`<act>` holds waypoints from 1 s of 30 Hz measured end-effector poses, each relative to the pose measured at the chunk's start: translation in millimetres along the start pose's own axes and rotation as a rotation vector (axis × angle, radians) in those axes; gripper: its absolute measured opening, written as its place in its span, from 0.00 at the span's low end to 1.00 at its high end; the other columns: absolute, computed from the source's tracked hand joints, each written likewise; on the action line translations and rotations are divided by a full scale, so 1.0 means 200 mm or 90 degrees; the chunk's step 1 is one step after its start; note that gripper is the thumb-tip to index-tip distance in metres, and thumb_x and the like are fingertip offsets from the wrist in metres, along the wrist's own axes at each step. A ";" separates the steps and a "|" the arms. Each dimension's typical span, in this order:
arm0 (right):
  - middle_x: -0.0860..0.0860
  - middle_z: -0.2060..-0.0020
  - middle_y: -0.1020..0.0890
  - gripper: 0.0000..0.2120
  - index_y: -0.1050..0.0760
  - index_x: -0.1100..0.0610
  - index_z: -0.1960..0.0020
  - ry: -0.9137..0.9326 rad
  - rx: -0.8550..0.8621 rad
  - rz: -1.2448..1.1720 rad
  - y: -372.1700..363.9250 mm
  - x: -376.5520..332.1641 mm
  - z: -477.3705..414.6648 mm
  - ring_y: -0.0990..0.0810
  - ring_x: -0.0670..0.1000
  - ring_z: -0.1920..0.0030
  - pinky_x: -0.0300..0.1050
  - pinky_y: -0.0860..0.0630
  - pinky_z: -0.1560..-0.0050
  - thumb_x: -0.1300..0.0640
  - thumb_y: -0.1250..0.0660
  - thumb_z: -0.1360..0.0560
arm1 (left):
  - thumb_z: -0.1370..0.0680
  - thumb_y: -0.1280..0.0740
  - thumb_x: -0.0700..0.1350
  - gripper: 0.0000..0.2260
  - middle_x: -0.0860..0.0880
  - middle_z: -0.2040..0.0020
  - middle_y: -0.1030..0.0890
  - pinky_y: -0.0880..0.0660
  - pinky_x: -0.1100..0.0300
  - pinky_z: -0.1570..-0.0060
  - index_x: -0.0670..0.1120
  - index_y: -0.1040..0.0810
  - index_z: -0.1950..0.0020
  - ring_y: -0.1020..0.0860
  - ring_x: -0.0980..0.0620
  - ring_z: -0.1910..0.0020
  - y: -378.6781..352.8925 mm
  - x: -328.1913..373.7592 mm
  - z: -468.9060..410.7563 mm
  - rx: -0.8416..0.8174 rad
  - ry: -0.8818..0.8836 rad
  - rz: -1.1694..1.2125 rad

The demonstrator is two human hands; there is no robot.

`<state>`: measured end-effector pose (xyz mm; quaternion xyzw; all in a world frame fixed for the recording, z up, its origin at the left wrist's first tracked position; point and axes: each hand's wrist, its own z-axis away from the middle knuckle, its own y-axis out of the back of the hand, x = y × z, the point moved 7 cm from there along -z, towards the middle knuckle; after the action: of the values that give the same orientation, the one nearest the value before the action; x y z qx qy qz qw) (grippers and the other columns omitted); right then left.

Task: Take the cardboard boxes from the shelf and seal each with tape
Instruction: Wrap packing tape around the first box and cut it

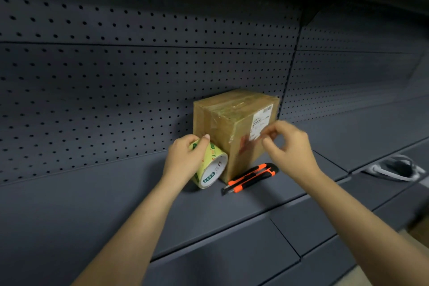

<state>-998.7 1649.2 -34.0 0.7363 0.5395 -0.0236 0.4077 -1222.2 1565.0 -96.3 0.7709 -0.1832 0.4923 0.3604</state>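
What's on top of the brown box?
Shiny clear tape runs across the top of the cardboard box. Nothing else sits there. What's inside stays hidden.

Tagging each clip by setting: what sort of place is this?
Probably a shop or stockroom fitted with retail shelving. It shows in the dark metal shelf, the perforated back panel behind it, and the cardboard box with a printed label standing on the shelf beside a tape roll and a knife.
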 end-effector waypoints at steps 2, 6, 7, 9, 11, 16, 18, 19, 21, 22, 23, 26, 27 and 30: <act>0.45 0.61 0.19 0.05 0.19 0.55 0.56 0.014 -0.103 0.049 -0.08 0.12 0.05 0.22 0.45 0.58 0.44 0.24 0.54 0.64 0.32 0.28 | 0.21 0.35 0.56 0.19 0.51 0.71 0.27 0.35 0.56 0.68 0.42 0.23 0.63 0.29 0.51 0.69 -0.01 0.00 0.01 0.011 0.004 0.002; 0.47 0.51 0.18 0.08 0.18 0.55 0.46 0.047 -0.305 0.088 -0.24 0.30 0.13 0.21 0.46 0.49 0.43 0.24 0.45 0.59 0.31 0.25 | 0.21 0.35 0.56 0.19 0.50 0.68 0.24 0.34 0.56 0.67 0.42 0.21 0.61 0.27 0.51 0.67 -0.04 0.03 0.04 0.026 0.003 -0.004; 0.48 0.47 0.18 0.11 0.19 0.55 0.41 0.072 -0.359 0.101 -0.28 0.31 0.15 0.22 0.47 0.45 0.39 0.28 0.41 0.56 0.31 0.23 | 0.21 0.35 0.57 0.19 0.49 0.68 0.24 0.33 0.56 0.67 0.42 0.21 0.60 0.26 0.51 0.67 -0.04 0.03 0.05 0.029 0.005 -0.008; 0.47 0.39 0.21 0.17 0.24 0.54 0.34 0.110 -0.445 0.135 -0.33 0.33 0.17 0.27 0.48 0.38 0.41 0.34 0.36 0.50 0.35 0.21 | 0.21 0.35 0.57 0.18 0.49 0.66 0.23 0.33 0.58 0.67 0.43 0.21 0.59 0.26 0.52 0.66 -0.05 0.05 0.07 0.036 0.013 -0.020; 0.46 0.34 0.26 0.23 0.29 0.51 0.28 0.113 -0.496 0.174 -0.34 0.35 0.18 0.33 0.48 0.34 0.46 0.40 0.33 0.44 0.38 0.20 | 0.21 0.35 0.58 0.16 0.51 0.61 0.21 0.33 0.60 0.66 0.45 0.21 0.56 0.24 0.56 0.63 -0.05 0.06 0.08 0.052 0.024 -0.025; 0.46 0.42 0.28 0.25 0.29 0.47 0.31 0.107 -0.558 0.205 -0.31 0.39 0.20 0.38 0.47 0.42 0.44 0.41 0.38 0.37 0.35 0.25 | 0.22 0.32 0.52 0.03 0.54 0.47 0.20 0.29 0.64 0.51 0.56 0.21 0.49 0.23 0.57 0.46 -0.06 0.07 0.08 0.013 -0.016 0.025; 0.45 0.50 0.28 0.20 0.28 0.48 0.43 0.094 -0.518 0.179 -0.27 0.37 0.19 0.37 0.46 0.48 0.41 0.38 0.47 0.38 0.30 0.28 | 0.22 0.32 0.51 0.03 0.54 0.45 0.20 0.28 0.61 0.45 0.58 0.19 0.51 0.23 0.57 0.44 -0.06 0.07 0.07 -0.003 -0.019 0.031; 0.44 0.53 0.29 0.19 0.31 0.49 0.47 0.083 -0.498 0.173 -0.24 0.35 0.19 0.35 0.46 0.50 0.39 0.37 0.52 0.41 0.28 0.29 | 0.22 0.32 0.50 0.03 0.54 0.44 0.20 0.28 0.62 0.46 0.57 0.19 0.51 0.23 0.57 0.44 -0.06 0.07 0.07 -0.005 -0.018 0.044; 0.44 0.59 0.29 0.18 0.36 0.51 0.50 0.047 -0.464 0.191 -0.18 0.33 0.19 0.30 0.48 0.56 0.39 0.35 0.63 0.47 0.28 0.27 | 0.22 0.32 0.49 0.03 0.55 0.45 0.19 0.28 0.66 0.53 0.54 0.18 0.51 0.22 0.58 0.48 -0.06 0.08 0.08 0.002 -0.013 0.075; 0.44 0.61 0.29 0.16 0.37 0.52 0.51 0.031 -0.443 0.208 -0.14 0.32 0.19 0.27 0.50 0.60 0.41 0.34 0.67 0.50 0.29 0.25 | 0.21 0.32 0.48 0.03 0.55 0.47 0.19 0.29 0.68 0.57 0.53 0.18 0.51 0.22 0.59 0.52 -0.06 0.08 0.08 0.011 -0.011 0.086; 0.44 0.63 0.28 0.15 0.37 0.52 0.50 0.020 -0.421 0.224 -0.11 0.30 0.19 0.26 0.51 0.62 0.43 0.33 0.69 0.51 0.30 0.24 | 0.21 0.32 0.47 0.03 0.55 0.48 0.19 0.29 0.69 0.60 0.52 0.18 0.52 0.23 0.59 0.55 -0.06 0.08 0.08 0.019 -0.010 0.093; 0.47 0.62 0.23 0.13 0.37 0.51 0.46 0.002 -0.351 0.223 0.00 0.21 0.21 0.23 0.53 0.65 0.46 0.31 0.69 0.52 0.33 0.23 | 0.20 0.34 0.47 0.05 0.55 0.51 0.19 0.30 0.68 0.62 0.52 0.18 0.51 0.25 0.60 0.62 -0.06 0.07 0.08 0.029 0.002 0.101; 0.48 0.63 0.23 0.12 0.36 0.51 0.45 -0.010 -0.327 0.203 0.04 0.17 0.23 0.23 0.53 0.66 0.46 0.31 0.70 0.53 0.35 0.23 | 0.20 0.35 0.47 0.06 0.55 0.51 0.19 0.31 0.68 0.62 0.52 0.18 0.50 0.26 0.60 0.63 -0.06 0.07 0.07 0.028 0.003 0.098; 0.46 0.67 0.24 0.09 0.36 0.50 0.45 -0.027 -0.243 0.180 0.13 0.04 0.27 0.25 0.51 0.70 0.43 0.37 0.72 0.49 0.38 0.21 | 0.19 0.37 0.47 0.08 0.54 0.54 0.19 0.32 0.62 0.63 0.53 0.18 0.49 0.27 0.57 0.64 -0.07 0.07 0.07 0.022 0.007 0.093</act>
<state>-952.6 1619.2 -60.1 0.7135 0.4167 0.1208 0.5502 -1198.8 1564.9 -91.9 0.7588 -0.2285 0.5243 0.3116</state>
